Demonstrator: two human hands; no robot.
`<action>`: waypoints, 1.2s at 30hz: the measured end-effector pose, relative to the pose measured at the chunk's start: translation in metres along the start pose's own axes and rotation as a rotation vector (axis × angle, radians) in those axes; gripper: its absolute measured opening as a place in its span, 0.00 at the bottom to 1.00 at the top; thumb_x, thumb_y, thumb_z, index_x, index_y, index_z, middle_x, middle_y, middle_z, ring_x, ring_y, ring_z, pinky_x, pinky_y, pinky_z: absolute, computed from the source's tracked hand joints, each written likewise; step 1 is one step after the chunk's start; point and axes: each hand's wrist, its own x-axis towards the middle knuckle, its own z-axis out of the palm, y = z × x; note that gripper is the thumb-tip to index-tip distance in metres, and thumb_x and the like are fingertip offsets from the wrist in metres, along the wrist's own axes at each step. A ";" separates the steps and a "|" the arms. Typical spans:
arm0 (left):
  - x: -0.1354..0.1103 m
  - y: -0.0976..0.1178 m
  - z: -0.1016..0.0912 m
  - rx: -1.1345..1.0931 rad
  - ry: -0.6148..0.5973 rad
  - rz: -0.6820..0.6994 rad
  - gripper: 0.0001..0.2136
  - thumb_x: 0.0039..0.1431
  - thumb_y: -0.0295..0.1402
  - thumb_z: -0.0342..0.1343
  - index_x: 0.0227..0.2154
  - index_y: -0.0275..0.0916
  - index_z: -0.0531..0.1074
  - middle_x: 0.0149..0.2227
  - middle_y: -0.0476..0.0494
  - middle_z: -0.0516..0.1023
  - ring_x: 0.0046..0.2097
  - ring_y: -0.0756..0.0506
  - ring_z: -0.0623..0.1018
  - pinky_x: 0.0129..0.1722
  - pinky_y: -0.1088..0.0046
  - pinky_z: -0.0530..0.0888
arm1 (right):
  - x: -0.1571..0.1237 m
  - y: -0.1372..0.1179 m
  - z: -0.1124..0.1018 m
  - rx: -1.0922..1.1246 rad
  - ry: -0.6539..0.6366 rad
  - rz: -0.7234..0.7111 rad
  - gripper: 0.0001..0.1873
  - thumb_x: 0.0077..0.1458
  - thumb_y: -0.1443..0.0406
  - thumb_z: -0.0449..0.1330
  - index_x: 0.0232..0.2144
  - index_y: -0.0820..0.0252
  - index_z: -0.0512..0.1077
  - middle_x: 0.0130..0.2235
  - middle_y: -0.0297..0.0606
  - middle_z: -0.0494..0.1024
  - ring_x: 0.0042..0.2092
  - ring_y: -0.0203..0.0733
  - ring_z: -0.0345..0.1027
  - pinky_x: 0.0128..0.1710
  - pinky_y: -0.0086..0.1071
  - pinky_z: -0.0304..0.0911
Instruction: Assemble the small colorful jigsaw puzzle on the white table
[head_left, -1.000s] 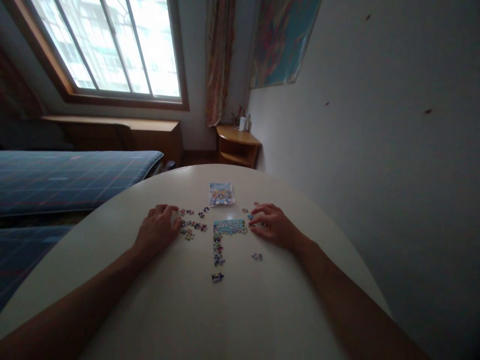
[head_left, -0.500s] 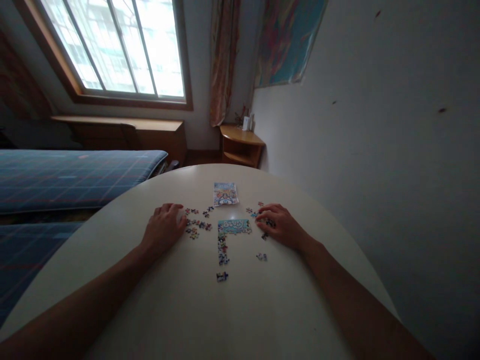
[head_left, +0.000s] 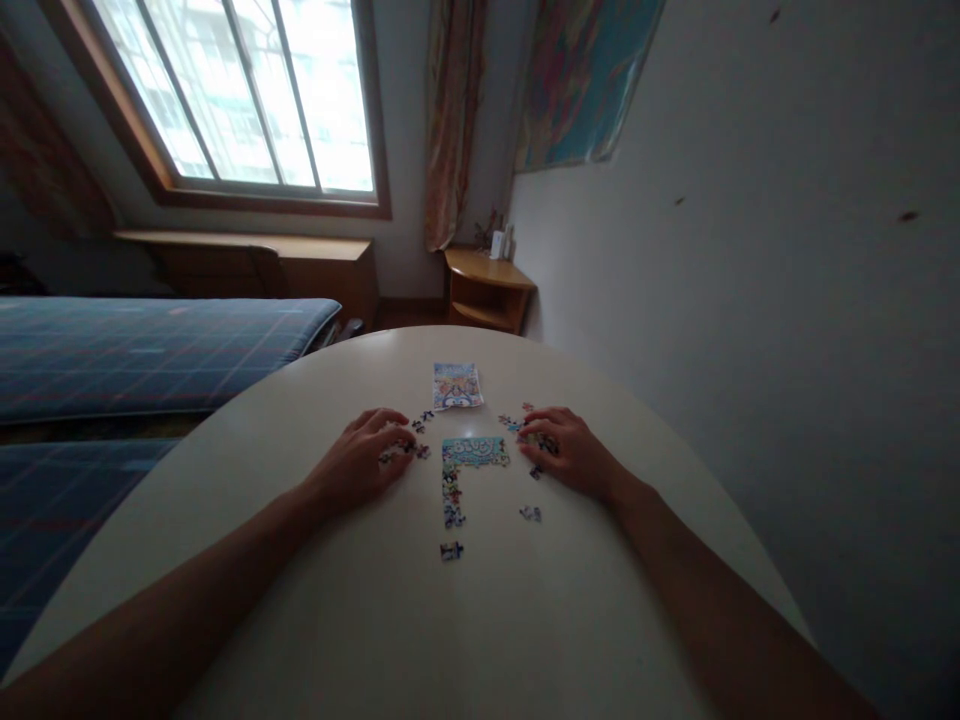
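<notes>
A partly joined jigsaw puzzle (head_left: 475, 451) lies in the middle of the table, its teal top row and left column forming a corner. My left hand (head_left: 365, 452) is left of it, fingers apart and reaching over a cluster of loose puzzle pieces (head_left: 422, 452), several of them hidden beneath. On the other side, my right hand (head_left: 568, 450) rests with bent, parted fingers over more loose pieces (head_left: 511, 424). Below the column sits a single puzzle piece (head_left: 451, 551). Another pale piece (head_left: 531, 513) lies below my right hand. Neither hand visibly grips a piece.
Behind the puzzle a printed picture sheet (head_left: 457, 386) lies on the round white table (head_left: 480, 630). A plaid mattress (head_left: 165, 350) is beyond the table's left edge. A wooden corner shelf (head_left: 491, 275) stands past the far edge, and a wall (head_left: 720, 330) runs along the right.
My left hand has moved right, over the loose pieces on the left, covering more of them. My right hand stays over its pieces. The view has shifted slightly.
</notes>
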 end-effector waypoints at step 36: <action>-0.010 0.001 -0.025 0.038 -0.139 -0.464 0.11 0.60 0.40 0.53 0.37 0.43 0.79 0.37 0.46 0.80 0.36 0.45 0.78 0.37 0.70 0.71 | -0.003 0.032 -0.005 -0.094 0.165 0.334 0.20 0.64 0.55 0.49 0.40 0.61 0.77 0.45 0.47 0.79 0.48 0.51 0.70 0.53 0.45 0.62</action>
